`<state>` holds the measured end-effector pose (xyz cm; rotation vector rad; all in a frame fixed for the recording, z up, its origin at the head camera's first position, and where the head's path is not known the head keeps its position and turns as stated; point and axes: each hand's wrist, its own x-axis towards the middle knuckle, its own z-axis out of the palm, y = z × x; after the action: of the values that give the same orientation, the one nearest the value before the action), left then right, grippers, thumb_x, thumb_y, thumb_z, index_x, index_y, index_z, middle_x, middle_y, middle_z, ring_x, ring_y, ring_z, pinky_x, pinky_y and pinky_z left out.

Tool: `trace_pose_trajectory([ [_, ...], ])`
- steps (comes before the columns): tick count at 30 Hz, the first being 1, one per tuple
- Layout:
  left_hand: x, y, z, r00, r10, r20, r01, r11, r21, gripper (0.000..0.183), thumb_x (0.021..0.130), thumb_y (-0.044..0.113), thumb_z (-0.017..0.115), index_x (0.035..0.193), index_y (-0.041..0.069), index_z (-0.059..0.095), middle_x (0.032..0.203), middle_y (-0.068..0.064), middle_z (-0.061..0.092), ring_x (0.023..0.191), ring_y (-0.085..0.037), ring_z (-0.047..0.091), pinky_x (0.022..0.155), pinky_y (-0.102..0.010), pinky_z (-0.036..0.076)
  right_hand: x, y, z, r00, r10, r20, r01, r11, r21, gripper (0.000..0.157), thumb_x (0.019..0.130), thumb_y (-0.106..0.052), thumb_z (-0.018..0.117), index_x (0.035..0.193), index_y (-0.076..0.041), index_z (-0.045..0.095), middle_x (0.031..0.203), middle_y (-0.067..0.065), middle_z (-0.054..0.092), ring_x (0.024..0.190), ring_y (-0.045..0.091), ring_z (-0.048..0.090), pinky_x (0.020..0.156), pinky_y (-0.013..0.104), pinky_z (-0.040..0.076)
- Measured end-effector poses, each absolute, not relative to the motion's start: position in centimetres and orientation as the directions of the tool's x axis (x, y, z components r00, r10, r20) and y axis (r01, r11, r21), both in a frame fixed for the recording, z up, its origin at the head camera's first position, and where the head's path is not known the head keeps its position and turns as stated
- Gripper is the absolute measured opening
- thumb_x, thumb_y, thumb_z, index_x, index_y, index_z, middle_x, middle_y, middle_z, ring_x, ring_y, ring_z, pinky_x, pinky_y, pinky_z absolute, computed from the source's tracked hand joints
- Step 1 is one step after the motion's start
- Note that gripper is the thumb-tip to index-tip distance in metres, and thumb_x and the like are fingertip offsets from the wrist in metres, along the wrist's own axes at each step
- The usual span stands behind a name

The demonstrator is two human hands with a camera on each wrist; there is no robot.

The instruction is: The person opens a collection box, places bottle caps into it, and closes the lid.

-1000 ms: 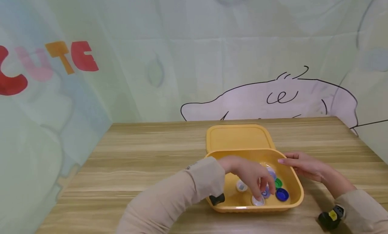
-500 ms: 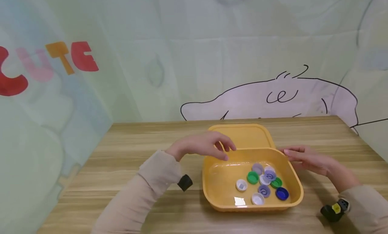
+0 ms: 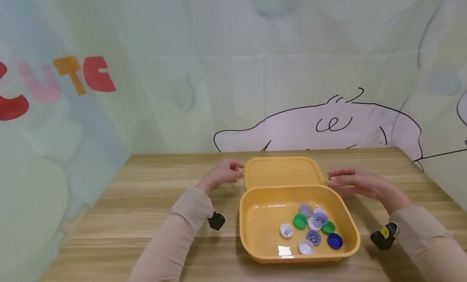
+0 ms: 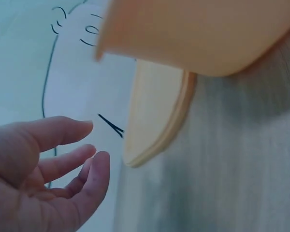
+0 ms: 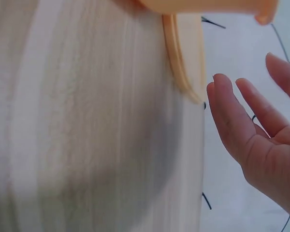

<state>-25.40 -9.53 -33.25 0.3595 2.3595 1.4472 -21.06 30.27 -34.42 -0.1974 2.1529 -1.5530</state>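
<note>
A yellow plastic container (image 3: 262,225) stands on the table with several bottle caps inside: green (image 3: 300,221), dark blue (image 3: 335,241), white (image 3: 286,231) and light purple (image 3: 313,237). Its matching yellow lid (image 3: 281,171) lies flat right behind it. At the lid's left edge is my left hand (image 3: 223,173), fingers loosely bent and holding nothing; the left wrist view shows a gap between thumb and fingers. My right hand (image 3: 359,182) hovers off the lid's right side, behind the container's right corner. In the right wrist view its fingers are extended with nothing in them.
The wooden table (image 3: 153,217) runs back to a hanging cloth backdrop (image 3: 164,91) with a cartoon drawing and coloured letters. A black wrist device (image 3: 384,236) hangs at the right cuff, another black device (image 3: 217,220) at the left.
My left hand has left the caps in the container and moved left and back to the lid's left side. My right hand has come off the container's right rim, moving back beside the lid.
</note>
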Motion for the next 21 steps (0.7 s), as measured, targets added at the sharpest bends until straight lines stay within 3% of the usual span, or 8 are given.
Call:
trace_pose_trajectory([
  [7,-26.7,-8.8,-36.6,-0.944,0.305,-0.130,0.026,0.460,0.887,0.032,0.081,-0.003,0.061,0.111,-0.010,0.055,0.086,-0.008,0.049,0.067,-0.016,0.051,0.066,-0.026,0.051,-22.8,29.9,-36.1,-0.884,-0.370,-0.286,0.165,0.326,-0.931,0.061,0.093,-0.010,0.055,0.138,0.017,0.023,0.139,0.036,0.029,0.111,0.028,0.056,0.090,0.039,0.047],
  [10,-27.1,-8.5,-37.4,-0.944,0.312,-0.112,0.044,0.454,0.890,0.012,0.079,-0.007,0.060,0.087,-0.009,0.052,0.070,-0.002,0.041,0.055,-0.012,0.044,0.054,-0.020,0.041,-23.3,29.7,-36.5,-0.883,-0.368,-0.291,0.172,0.323,-0.931,0.060,0.093,-0.009,0.053,0.138,0.016,0.021,0.140,0.035,0.027,0.108,0.023,0.057,0.090,0.038,0.047],
  [13,-27.3,-8.3,-38.1,-0.941,0.329,-0.081,0.083,0.456,0.886,0.020,0.077,-0.008,0.059,0.070,0.000,0.042,0.059,0.002,0.034,0.050,-0.009,0.038,0.049,-0.019,0.030,-23.6,29.6,-36.9,-0.882,-0.363,-0.300,0.197,0.292,-0.936,0.060,0.094,-0.007,0.051,0.139,0.017,0.019,0.139,0.034,0.030,0.102,0.015,0.058,0.089,0.036,0.048],
  [17,-27.5,-8.0,-38.2,-0.940,0.340,-0.031,0.148,0.488,0.860,0.021,0.076,-0.004,0.059,0.065,0.005,0.044,0.055,0.002,0.036,0.049,-0.009,0.037,0.048,-0.020,0.027,-24.0,29.4,-37.0,-0.886,-0.348,-0.307,0.234,0.237,-0.943,0.059,0.093,-0.004,0.050,0.138,0.017,0.018,0.127,0.018,0.048,0.094,0.009,0.060,0.086,0.031,0.050],
  [21,-27.5,-7.9,-38.3,-0.937,0.347,-0.032,0.145,0.470,0.871,0.016,0.077,-0.003,0.060,0.067,0.003,0.048,0.056,0.002,0.040,0.050,-0.010,0.038,0.047,-0.020,0.028,-24.4,29.2,-37.2,-0.895,-0.314,-0.318,0.255,0.224,-0.941,0.060,0.092,-0.004,0.053,0.139,0.016,0.020,0.114,0.003,0.055,0.090,0.008,0.060,0.083,0.029,0.051],
])
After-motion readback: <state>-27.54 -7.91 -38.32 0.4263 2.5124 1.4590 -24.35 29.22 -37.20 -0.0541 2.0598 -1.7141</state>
